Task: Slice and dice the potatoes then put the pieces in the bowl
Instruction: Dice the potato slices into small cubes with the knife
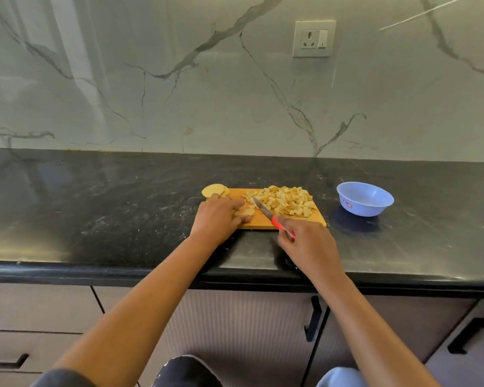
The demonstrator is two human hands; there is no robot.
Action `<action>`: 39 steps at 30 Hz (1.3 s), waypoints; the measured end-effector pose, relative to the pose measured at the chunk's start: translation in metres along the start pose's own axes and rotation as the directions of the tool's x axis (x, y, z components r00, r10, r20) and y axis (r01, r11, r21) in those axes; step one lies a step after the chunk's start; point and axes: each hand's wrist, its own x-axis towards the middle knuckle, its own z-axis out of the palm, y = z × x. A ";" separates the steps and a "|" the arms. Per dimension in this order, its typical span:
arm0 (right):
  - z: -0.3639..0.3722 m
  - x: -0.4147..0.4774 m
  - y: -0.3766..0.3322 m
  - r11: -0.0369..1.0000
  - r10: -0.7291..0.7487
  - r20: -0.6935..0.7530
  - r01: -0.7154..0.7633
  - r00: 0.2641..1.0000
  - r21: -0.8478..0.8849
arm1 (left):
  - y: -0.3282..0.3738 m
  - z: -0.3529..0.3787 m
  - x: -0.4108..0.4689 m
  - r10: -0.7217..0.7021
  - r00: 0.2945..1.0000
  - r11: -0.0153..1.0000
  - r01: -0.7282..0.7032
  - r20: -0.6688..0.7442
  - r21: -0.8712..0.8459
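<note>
A: Polished black stone, flecked with grey, is being used as the table [95, 208] in the head view, and it is being backed by a glossy wall [179, 93] of veined marble.

B: How far along is the work being judged?

A: Well past halfway. A heap of small, pale-yellow diced cubes [284, 202] is being kept on the right of the flat wooden cutting board [263, 224]. Two thin, round potato slices [215, 190] are being left uncut at its far left corner, overhanging the table.

B: And what is being cut?

A: A potato piece [245, 211] is being pinned to the board by the left hand [217, 219], with the fingers [232, 203] being curled over it. A knife [263, 209], slim steel with a red handle, is being gripped by the right hand [308, 244], whose fingers are being wrapped round the handle. Its blade is being held just beside the piece; contact cannot be told.

B: The bowl?

A: The smooth, round, light-blue bowl [363, 198] is being left on the table to the right, apart from the board. No pieces are being seen inside, so the transfer is being judged as still wholly to do.
</note>
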 end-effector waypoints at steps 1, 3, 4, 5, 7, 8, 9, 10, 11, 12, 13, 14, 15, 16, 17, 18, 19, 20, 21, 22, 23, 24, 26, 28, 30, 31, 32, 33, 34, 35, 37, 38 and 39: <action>-0.001 -0.002 0.001 1.000 0.015 0.009 -0.015 1.000 -0.004 | 0.000 -0.001 -0.001 -0.020 1.000 0.999 0.021 0.013 -0.037; -0.005 -0.005 0.002 1.000 0.029 0.017 -0.029 0.999 -0.006 | -0.001 -0.002 -0.004 -0.030 1.000 0.999 0.029 -0.004 -0.039; -0.008 -0.006 0.004 0.999 0.033 0.022 -0.033 0.999 -0.011 | 0.000 -0.002 -0.004 -0.024 0.999 0.999 0.023 -0.028 -0.028; -0.010 -0.007 0.005 0.999 0.041 0.030 -0.040 0.999 -0.021 | 0.000 -0.003 -0.005 -0.015 0.998 1.000 0.014 -0.053 -0.018; -0.017 -0.007 0.006 0.997 0.050 0.053 -0.047 0.997 -0.056 | 0.002 -0.003 -0.004 0.004 0.997 1.000 -0.004 -0.076 0.002; -0.019 -0.005 0.006 0.996 0.049 0.060 -0.045 0.997 -0.071 | 0.003 -0.003 -0.004 0.011 0.997 1.000 -0.010 -0.077 0.015; -0.022 -0.004 0.005 0.996 0.048 0.063 -0.042 0.997 -0.082 | 0.005 -0.002 -0.003 0.017 0.997 1.000 -0.015 -0.076 0.027; -0.024 -0.003 0.004 0.995 0.045 0.065 -0.039 0.997 -0.093 | 0.006 -0.002 -0.003 0.025 0.997 0.999 -0.022 -0.078 0.035; -0.026 -0.002 0.002 0.994 0.042 0.069 -0.034 0.997 -0.107 | 0.006 -0.002 -0.002 0.032 0.996 0.999 -0.029 -0.080 0.037; -0.027 -0.001 0.001 0.992 0.036 0.077 -0.027 0.996 -0.119 | 0.007 -0.001 -0.003 0.037 0.996 0.999 -0.034 -0.084 0.036; -0.027 0.000 -0.001 0.992 0.032 0.088 -0.021 0.996 -0.125 | 0.007 -0.001 -0.003 0.040 0.995 0.999 -0.037 -0.088 0.034; -0.027 0.000 -0.003 0.992 0.029 0.097 -0.017 0.995 -0.129 | 0.007 0.000 -0.003 0.041 0.995 0.999 -0.038 -0.090 0.032; -0.026 0.000 -0.004 0.991 0.028 0.103 -0.014 0.994 -0.133 | 0.006 0.001 -0.002 0.040 0.995 0.999 -0.038 -0.087 0.029; -0.025 0.000 -0.005 0.991 0.023 0.104 -0.009 0.994 -0.137 | 0.006 0.001 -0.001 0.037 0.996 0.999 -0.036 -0.081 0.021; -0.023 0.000 -0.005 0.991 0.019 0.101 -0.005 0.995 -0.137 | 0.005 0.001 -0.001 0.033 0.997 0.999 -0.032 -0.076 0.010; -0.021 0.000 -0.006 0.991 0.018 0.097 -0.004 0.995 -0.135 | 0.005 0.000 0.000 0.027 0.997 1.000 -0.027 -0.068 -0.002; -0.020 0.000 -0.006 0.991 0.019 0.093 -0.006 0.996 -0.132 | 0.005 0.000 0.000 0.020 0.998 1.000 -0.021 -0.062 -0.012; -0.019 0.000 -0.005 0.991 0.019 0.088 -0.008 0.996 -0.130 | 0.004 -0.001 0.000 0.013 0.998 1.000 -0.014 -0.060 -0.019; -0.018 0.001 -0.005 0.992 0.019 0.079 -0.008 0.997 -0.129 | 0.004 -0.001 0.000 0.007 0.998 1.000 -0.008 -0.061 -0.022; -0.018 0.001 -0.005 0.992 0.018 0.064 -0.010 0.998 -0.126 | 0.004 -0.001 0.000 0.001 0.998 1.000 -0.002 -0.062 -0.020; -0.017 0.001 -0.005 0.993 0.017 0.047 -0.011 0.999 -0.120 | 0.005 -0.001 -0.001 -0.004 0.998 1.000 0.003 -0.064 -0.016; -0.017 0.001 -0.005 0.994 0.014 0.032 -0.011 0.999 -0.113 | 0.006 -0.002 -0.001 -0.009 0.998 1.000 0.008 -0.067 -0.014; -0.018 0.001 -0.005 0.995 0.000 0.030 0.003 1.000 -0.100 | 0.007 -0.004 -0.001 -0.021 0.998 0.999 0.019 -0.062 -0.032; -0.020 0.002 -0.008 0.996 -0.010 0.045 0.014 0.999 -0.091 | 0.008 -0.006 -0.002 -0.033 0.998 0.998 0.030 -0.060 -0.057; -0.020 0.004 -0.011 0.995 -0.016 0.064 0.022 0.998 -0.101 | 0.009 -0.008 -0.003 -0.040 0.997 0.996 0.035 -0.064 -0.076; -0.020 0.005 -0.012 0.994 -0.020 0.082 0.028 0.996 -0.105 | 0.009 -0.008 -0.003 -0.044 0.997 0.996 0.038 -0.067 -0.087; -0.020 0.006 -0.013 0.994 -0.024 0.101 0.034 0.995 -0.106 | 0.009 -0.008 -0.003 -0.046 0.997 0.995 0.039 -0.068 -0.096; -0.019 0.008 -0.014 0.994 -0.026 0.119 0.038 0.993 -0.104 | 0.010 -0.008 -0.003 -0.044 0.997 0.994 0.036 -0.069 -0.105; -0.019 0.010 -0.014 0.994 -0.028 0.136 0.042 0.990 -0.100 | 0.010 -0.009 -0.003 -0.040 0.997 0.993 0.032 -0.069 -0.114; -0.018 0.013 -0.015 0.994 -0.031 0.152 0.047 0.988 -0.102 | 0.010 -0.009 -0.003 -0.038 0.997 0.992 0.030 -0.070 -0.122; -0.012 0.021 -0.018 0.986 -0.045 0.188 0.074 0.981 -0.146 | 0.009 -0.010 -0.003 -0.031 0.996 0.992 0.020 -0.080 -0.128; -0.008 0.026 -0.020 0.979 -0.054 0.209 0.093 0.976 -0.180 | 0.009 -0.009 -0.003 -0.027 0.996 0.992 0.017 -0.082 -0.125; -0.005 0.029 -0.023 0.972 -0.061 0.224 0.109 0.973 -0.209 | 0.009 -0.009 -0.002 -0.027 0.996 0.993 0.017 -0.085 -0.120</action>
